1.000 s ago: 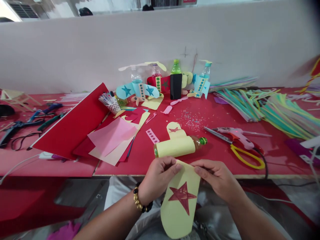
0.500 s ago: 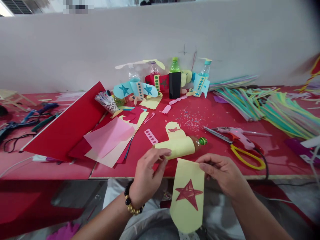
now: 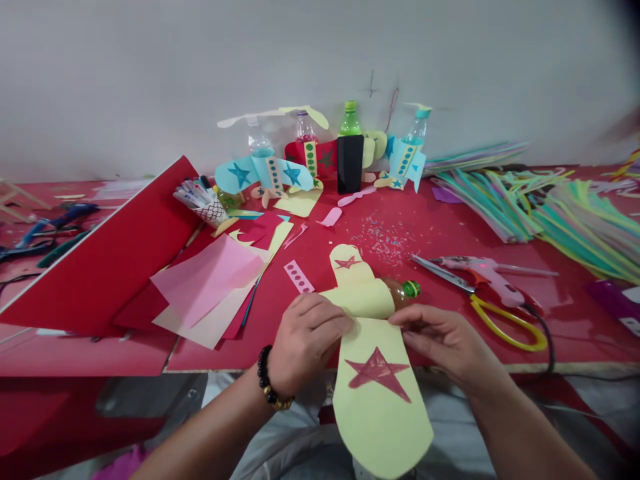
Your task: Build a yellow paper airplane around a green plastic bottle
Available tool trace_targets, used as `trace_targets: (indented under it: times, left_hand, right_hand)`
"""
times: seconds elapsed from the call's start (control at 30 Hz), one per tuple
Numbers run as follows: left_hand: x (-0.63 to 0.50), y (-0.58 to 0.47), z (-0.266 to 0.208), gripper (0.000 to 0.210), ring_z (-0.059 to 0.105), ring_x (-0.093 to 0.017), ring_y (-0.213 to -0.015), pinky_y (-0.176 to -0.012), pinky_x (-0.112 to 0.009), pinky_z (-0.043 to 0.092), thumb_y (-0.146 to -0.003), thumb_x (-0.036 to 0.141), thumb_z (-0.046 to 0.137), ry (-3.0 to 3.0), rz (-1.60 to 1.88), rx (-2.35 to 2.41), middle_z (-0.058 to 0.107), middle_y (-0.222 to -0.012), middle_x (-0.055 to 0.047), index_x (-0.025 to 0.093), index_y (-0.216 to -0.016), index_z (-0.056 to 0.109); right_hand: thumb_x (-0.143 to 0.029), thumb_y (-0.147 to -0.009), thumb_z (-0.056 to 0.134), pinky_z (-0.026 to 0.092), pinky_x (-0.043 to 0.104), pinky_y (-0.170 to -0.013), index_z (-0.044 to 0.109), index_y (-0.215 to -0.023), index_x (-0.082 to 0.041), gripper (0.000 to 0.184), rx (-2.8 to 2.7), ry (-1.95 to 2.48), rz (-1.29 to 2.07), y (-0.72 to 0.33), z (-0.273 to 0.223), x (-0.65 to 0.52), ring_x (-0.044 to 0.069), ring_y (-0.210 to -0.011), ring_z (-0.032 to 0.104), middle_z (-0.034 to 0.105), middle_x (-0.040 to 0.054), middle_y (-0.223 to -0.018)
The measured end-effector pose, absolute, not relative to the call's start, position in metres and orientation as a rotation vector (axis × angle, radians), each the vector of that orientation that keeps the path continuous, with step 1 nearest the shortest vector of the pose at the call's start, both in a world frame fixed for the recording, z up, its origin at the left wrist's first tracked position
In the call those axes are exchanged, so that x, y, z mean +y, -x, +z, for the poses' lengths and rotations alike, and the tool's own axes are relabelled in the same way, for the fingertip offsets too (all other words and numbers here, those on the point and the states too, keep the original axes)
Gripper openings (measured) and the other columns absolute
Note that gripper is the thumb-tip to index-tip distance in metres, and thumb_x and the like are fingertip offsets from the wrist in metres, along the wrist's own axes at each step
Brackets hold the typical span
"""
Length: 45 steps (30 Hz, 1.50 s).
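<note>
A plastic bottle (image 3: 400,291) with a green cap lies on its side at the table's front, wrapped in yellow paper (image 3: 363,298). From its far side a yellow paper wing (image 3: 345,267) with a red star sticks out. A larger yellow paper wing (image 3: 383,413) with a red star has its straight edge against the bottle's near side and hangs over the table edge. My left hand (image 3: 313,337), closed, has its fingertips at that wing's left corner; its thumb is mostly hidden. My right hand (image 3: 447,340) pinches the right corner.
Scissors (image 3: 505,327) and a pink glue gun (image 3: 493,277) lie to the right. A pink dotted strip (image 3: 299,277) and coloured paper sheets (image 3: 215,280) are on the left. Decorated bottles (image 3: 257,157), a black phone (image 3: 350,163) and pipe cleaners (image 3: 495,207) stand or lie behind.
The larger wing has moved up against the wrapped bottle, its rounded end swinging slightly right. My left hand has shifted right from the bottle's end onto the wing's corner. The view has tilted down.
</note>
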<state>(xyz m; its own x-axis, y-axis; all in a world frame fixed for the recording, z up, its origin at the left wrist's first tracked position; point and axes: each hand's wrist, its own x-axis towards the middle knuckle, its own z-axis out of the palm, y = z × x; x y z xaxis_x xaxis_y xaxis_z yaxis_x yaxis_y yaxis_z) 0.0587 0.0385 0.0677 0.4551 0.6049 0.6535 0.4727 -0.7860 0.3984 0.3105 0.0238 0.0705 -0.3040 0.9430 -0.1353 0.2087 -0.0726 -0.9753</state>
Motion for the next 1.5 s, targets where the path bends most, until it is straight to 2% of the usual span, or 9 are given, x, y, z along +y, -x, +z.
trace_targets:
  times: [0.2, 0.33, 0.5, 0.63, 0.8, 1.07, 1.23, 1.33, 1.5]
  left_hand:
    - [0.041, -0.067, 0.061, 0.013, 0.062, -0.018, -0.084, -0.082, -0.035, 0.048, -0.086, 0.012, 0.063, -2.545, 1.208, 1.038, 0.073, -0.09, -0.005, 0.018, -0.097, 0.067]
    - [0.041, -0.068, 0.057, 0.014, 0.062, -0.018, -0.09, -0.09, -0.037, 0.049, -0.087, 0.011, 0.062, -2.49, 1.2, 1.055, 0.072, -0.093, -0.005, 0.02, -0.097, 0.066]
    - [0.043, -0.065, 0.054, 0.019, 0.061, -0.018, -0.094, -0.091, -0.036, 0.05, -0.085, 0.008, 0.064, -2.437, 1.193, 1.031, 0.071, -0.097, -0.005, 0.019, -0.1, 0.066]
    - [0.044, -0.064, 0.054, 0.022, 0.062, -0.019, -0.094, -0.089, -0.037, 0.05, -0.083, 0.006, 0.065, -2.392, 1.202, 0.992, 0.071, -0.098, -0.006, 0.017, -0.101, 0.067]
    - [0.045, -0.065, 0.057, 0.017, 0.061, -0.019, -0.094, -0.087, -0.037, 0.051, -0.082, 0.008, 0.067, -2.384, 1.236, 0.936, 0.071, -0.094, -0.005, 0.017, -0.096, 0.067]
    - [0.042, -0.068, 0.06, 0.011, 0.06, -0.018, -0.095, -0.086, -0.033, 0.051, -0.086, 0.008, 0.063, -2.382, 1.107, 1.137, 0.069, -0.102, -0.006, 0.017, -0.091, 0.065]
    - [0.042, -0.068, 0.058, 0.013, 0.059, -0.019, -0.097, -0.084, -0.034, 0.051, -0.086, 0.007, 0.063, -2.431, 1.148, 1.096, 0.07, -0.102, -0.006, 0.017, -0.095, 0.066]
    - [0.04, -0.063, 0.057, 0.016, 0.059, -0.021, -0.102, -0.089, -0.039, 0.05, -0.085, 0.007, 0.064, -2.454, 1.217, 0.976, 0.071, -0.102, -0.006, 0.016, -0.097, 0.066]
    - [0.032, -0.048, 0.064, 0.03, 0.056, -0.022, -0.102, -0.09, -0.04, 0.047, -0.081, 0.013, 0.074, -2.5, 1.181, 1.114, 0.07, -0.105, -0.004, 0.02, -0.109, 0.066]
  right_hand:
    - [-0.019, -0.087, 0.062, 0.052, 0.033, -0.08, 0.072, -0.094, -0.024, 0.013, -1.951, 1.162, 0.635, -0.315, 0.066, 0.038, 0.02, -0.089, 0.065, 0.072, 0.0054, -0.094]
    - [-0.018, -0.086, 0.061, 0.05, 0.039, -0.087, 0.071, -0.09, -0.025, 0.013, -2.04, 1.072, 0.41, -0.314, 0.066, 0.052, 0.023, -0.101, 0.061, 0.068, 0.0063, -0.106]
    - [-0.022, -0.088, 0.06, 0.05, 0.041, -0.088, 0.069, -0.085, -0.026, 0.01, -2.063, 1.025, 0.396, -0.312, 0.063, 0.062, 0.024, -0.103, 0.059, 0.069, 0.0063, -0.108]
    - [-0.017, -0.088, 0.058, 0.048, 0.042, -0.089, 0.066, -0.088, -0.026, 0.012, -2.081, 1.004, 0.416, -0.313, 0.06, 0.063, 0.024, -0.104, 0.057, 0.067, 0.0061, -0.109]
    - [-0.014, -0.087, 0.057, 0.046, 0.043, -0.094, 0.063, -0.086, -0.025, 0.012, -2.13, 1.0, 0.508, -0.315, 0.061, 0.062, 0.026, -0.112, 0.054, 0.064, 0.0061, -0.115]
    - [-0.015, -0.087, 0.057, 0.046, 0.043, -0.094, 0.063, -0.087, -0.025, 0.011, -2.091, 1.034, 0.486, -0.312, 0.061, 0.062, 0.027, -0.109, 0.057, 0.067, 0.0073, -0.112]
    - [-0.018, -0.088, 0.057, 0.047, 0.043, -0.092, 0.063, -0.086, -0.024, 0.008, -2.075, 1.001, 0.456, -0.312, 0.059, 0.062, 0.026, -0.107, 0.058, 0.067, 0.0072, -0.111]
    - [-0.017, -0.088, 0.057, 0.048, 0.043, -0.092, 0.064, -0.086, -0.023, 0.009, -2.093, 0.933, 0.435, -0.317, 0.059, 0.062, 0.026, -0.11, 0.057, 0.067, 0.0082, -0.112]
    - [-0.016, -0.089, 0.058, 0.048, 0.043, -0.092, 0.067, -0.085, -0.023, 0.012, -2.107, 0.887, 0.417, -0.329, 0.069, 0.057, 0.027, -0.115, 0.055, 0.068, 0.0083, -0.113]
